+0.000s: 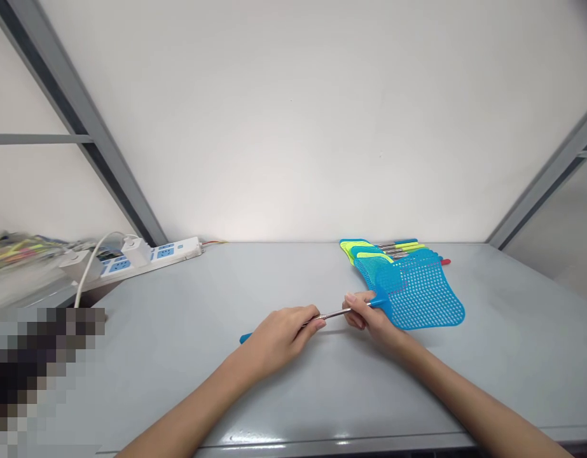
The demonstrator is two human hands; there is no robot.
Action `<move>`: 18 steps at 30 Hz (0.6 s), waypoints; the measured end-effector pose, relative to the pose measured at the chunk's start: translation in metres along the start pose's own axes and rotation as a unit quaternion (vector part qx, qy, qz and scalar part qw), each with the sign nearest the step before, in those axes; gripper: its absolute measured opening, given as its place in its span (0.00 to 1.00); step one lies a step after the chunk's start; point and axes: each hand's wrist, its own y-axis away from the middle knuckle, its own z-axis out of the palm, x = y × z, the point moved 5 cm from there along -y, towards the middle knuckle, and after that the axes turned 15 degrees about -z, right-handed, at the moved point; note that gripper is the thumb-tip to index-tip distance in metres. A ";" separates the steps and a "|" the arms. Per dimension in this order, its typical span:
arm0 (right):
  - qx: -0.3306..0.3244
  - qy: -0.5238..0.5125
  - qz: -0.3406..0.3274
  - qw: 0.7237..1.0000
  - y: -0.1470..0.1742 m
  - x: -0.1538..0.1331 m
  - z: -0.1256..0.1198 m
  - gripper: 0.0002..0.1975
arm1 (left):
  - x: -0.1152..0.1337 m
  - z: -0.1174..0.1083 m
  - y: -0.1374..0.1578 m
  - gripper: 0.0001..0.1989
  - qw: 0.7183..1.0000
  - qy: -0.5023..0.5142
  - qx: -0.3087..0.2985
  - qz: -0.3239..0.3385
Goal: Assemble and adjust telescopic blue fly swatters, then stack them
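Both my hands grip one blue fly swatter [431, 299] with a metal telescopic shaft, held above the grey table. My left hand [286, 334] is closed around the shaft toward the handle, whose blue end sticks out on the left. Close to the swatter's head, my right hand [364, 317] pinches the shaft between thumb and fingers. A stretch of bare metal shows between the two hands. The mesh head points right and partly covers a stack of blue and yellow-green fly swatters [362, 251] lying behind it.
On the left of the grey table [202, 407] lies a white power strip [179, 251] with plugs [137, 250] and a white cable. Beyond it, blurred colourful items [26, 254] sit at the far left. A white wall and grey metal frame posts [88, 121] enclose the table.
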 end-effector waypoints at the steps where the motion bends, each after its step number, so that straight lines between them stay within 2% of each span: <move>1: -0.009 0.015 -0.002 1.000 0.000 -0.003 0.002 0.25 | 0.001 0.002 0.000 0.15 1.000 -0.001 0.000 0.007; 5: -0.073 0.027 0.012 0.997 0.001 -0.005 0.014 0.25 | 0.006 0.008 0.003 0.15 0.999 0.012 -0.007 0.040; 10: -0.133 -0.035 0.032 0.990 0.005 -0.001 0.025 0.24 | 0.014 0.010 0.006 0.14 0.997 0.043 -0.018 0.061; 18: -0.093 -0.123 0.109 0.982 0.008 0.005 0.037 0.25 | 0.013 0.013 0.004 0.14 0.996 0.066 -0.026 0.054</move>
